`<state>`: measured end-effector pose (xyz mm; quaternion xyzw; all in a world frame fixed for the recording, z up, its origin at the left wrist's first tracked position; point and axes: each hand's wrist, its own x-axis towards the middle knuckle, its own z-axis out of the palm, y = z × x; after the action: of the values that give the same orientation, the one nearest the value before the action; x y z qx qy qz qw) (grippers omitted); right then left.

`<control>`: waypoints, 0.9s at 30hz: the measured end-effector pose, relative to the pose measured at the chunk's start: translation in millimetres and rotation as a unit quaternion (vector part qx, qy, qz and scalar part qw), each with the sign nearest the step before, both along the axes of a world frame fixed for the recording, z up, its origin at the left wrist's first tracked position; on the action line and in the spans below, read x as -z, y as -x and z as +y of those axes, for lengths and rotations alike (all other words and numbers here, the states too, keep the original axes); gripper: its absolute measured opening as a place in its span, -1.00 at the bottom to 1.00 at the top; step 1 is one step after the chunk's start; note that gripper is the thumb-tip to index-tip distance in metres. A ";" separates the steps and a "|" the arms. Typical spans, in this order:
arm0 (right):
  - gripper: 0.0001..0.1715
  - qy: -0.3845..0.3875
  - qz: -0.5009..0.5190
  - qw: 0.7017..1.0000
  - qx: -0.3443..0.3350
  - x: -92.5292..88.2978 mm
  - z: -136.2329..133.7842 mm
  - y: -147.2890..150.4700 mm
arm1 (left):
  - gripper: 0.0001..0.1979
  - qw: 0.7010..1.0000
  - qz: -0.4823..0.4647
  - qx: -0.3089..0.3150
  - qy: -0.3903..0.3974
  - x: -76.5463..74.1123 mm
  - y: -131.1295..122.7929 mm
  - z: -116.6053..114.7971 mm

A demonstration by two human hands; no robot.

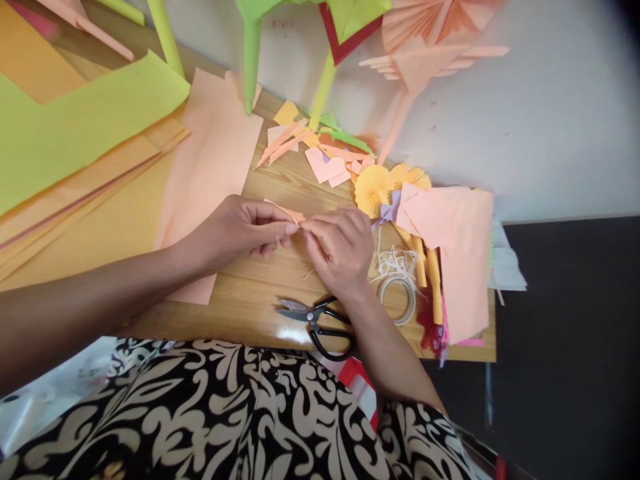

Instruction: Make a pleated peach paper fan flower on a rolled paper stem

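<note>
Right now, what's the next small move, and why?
Probably press the orange paper tighter where the fingertips meet: left hand and right hand come together at it, and the scissors lie unheld, so both hands seem committed to that pinch.

Looks like a paper-craft workspace, in a home or a small workshop, cannot tell which; has a wooden table point(235, 307) set against a pale wall point(465, 133), spread with large coloured sheets point(100, 127), paper scraps point(327, 167), scissors point(310, 317), a tape roll point(413, 303) and white string point(397, 263); shows pleated paper shapes point(435, 27) along the wall.
</note>
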<state>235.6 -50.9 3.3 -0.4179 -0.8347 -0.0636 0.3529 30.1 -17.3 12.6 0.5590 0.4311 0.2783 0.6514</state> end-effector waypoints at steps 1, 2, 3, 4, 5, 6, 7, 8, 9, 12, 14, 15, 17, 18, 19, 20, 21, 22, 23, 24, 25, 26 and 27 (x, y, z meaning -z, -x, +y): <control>-0.89 0.000 0.000 1.000 -0.003 -0.1 -0.2 0.4 | -0.78 1.000 -0.004 0.004 0.009 1.4 0.1 0.4; -0.90 0.000 0.000 1.000 -0.006 -0.1 -0.2 0.8 | -0.77 1.000 -0.008 0.007 0.018 3.0 0.3 0.8; -0.89 0.002 0.001 1.000 -0.008 -0.1 -0.3 1.1 | -0.77 1.000 -0.013 0.009 0.026 4.4 0.4 1.1; -0.89 0.005 0.001 1.000 -0.009 0.1 -0.3 1.4 | -0.77 0.999 -0.018 0.007 0.032 5.7 0.4 1.3; -0.88 0.008 0.000 1.000 -0.010 0.3 -0.2 1.6 | -0.78 0.999 -0.022 0.004 0.037 6.7 0.4 1.4; -0.87 0.011 0.000 1.000 -0.011 0.5 -0.1 1.7 | -0.80 0.999 -0.025 0.000 0.040 7.4 0.2 1.5; -0.86 0.013 0.000 1.000 -0.011 0.6 -0.1 1.8 | -0.81 0.999 -0.026 -0.003 0.042 7.7 -0.1 1.5; -0.86 0.014 0.001 1.000 -0.012 0.7 0.0 1.9 | -0.82 0.999 -0.026 -0.005 0.042 7.6 -0.4 1.5; -0.87 0.016 0.002 1.000 -0.012 0.8 0.1 2.1 | -0.83 0.999 -0.026 -0.007 0.043 7.2 -0.7 1.4; -0.92 0.021 0.001 1.000 -0.008 0.9 0.3 2.7 | -0.84 0.999 -0.026 -0.010 0.041 5.5 -1.6 1.0; -0.93 0.026 -0.004 1.000 -0.002 1.2 0.3 3.1 | -0.84 0.999 -0.025 -0.007 0.035 4.9 -1.7 0.8; -0.92 0.028 -0.006 1.000 0.001 1.3 0.3 3.2 | -0.83 0.999 -0.023 -0.006 0.030 4.9 -1.7 0.7; -0.90 0.032 -0.013 0.999 0.009 1.7 0.1 3.3 | -0.82 1.000 -0.017 -0.001 0.018 5.5 -1.5 0.6; -0.89 0.035 -0.018 0.999 0.013 1.9 -0.1 3.3 | -0.82 1.000 -0.013 -0.001 0.010 6.0 -1.3 0.6; -0.88 0.040 -0.021 0.999 0.017 2.0 -0.3 3.3 | -0.82 1.000 -0.008 0.000 0.003 6.5 -1.1 0.5; -0.87 0.045 -0.024 0.998 0.021 2.1 -0.5 3.2 | -0.82 1.000 -0.002 0.001 -0.003 6.8 -0.9 0.5; -0.87 0.050 -0.026 0.998 0.023 2.2 -0.7 3.2 | -0.82 1.000 0.003 0.003 -0.008 7.0 -0.8 0.4; -0.86 0.054 -0.025 0.998 0.024 2.1 -0.9 3.3 | -0.82 1.000 0.008 0.004 -0.013 7.0 -0.6 0.3; -0.86 0.056 -0.025 0.998 0.025 1.9 -1.0 3.3 | -0.82 1.000 0.011 0.005 -0.018 6.8 -0.5 0.1; -0.85 0.056 -0.026 0.998 0.026 1.7 -1.0 3.4 | -0.83 1.000 0.014 0.006 -0.022 6.4 -0.4 -0.1; -0.84 0.053 -0.028 0.998 0.025 1.4 -1.0 3.5 | -0.83 0.999 0.018 0.008 -0.027 5.9 -0.4 -0.5; -0.84 0.051 -0.030 0.998 0.025 1.1 -1.0 3.5 | -0.84 0.999 0.021 0.008 -0.034 5.3 -0.5 -0.9; -0.83 0.048 -0.033 0.998 0.024 0.7 -0.9 3.6 | -0.85 0.999 0.025 0.009 -0.043 4.9 -0.6 -1.3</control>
<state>231.9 -51.9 2.6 -0.4518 -0.8377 -0.0454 0.3034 30.7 -18.6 7.7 0.5970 0.4299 0.2771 0.6181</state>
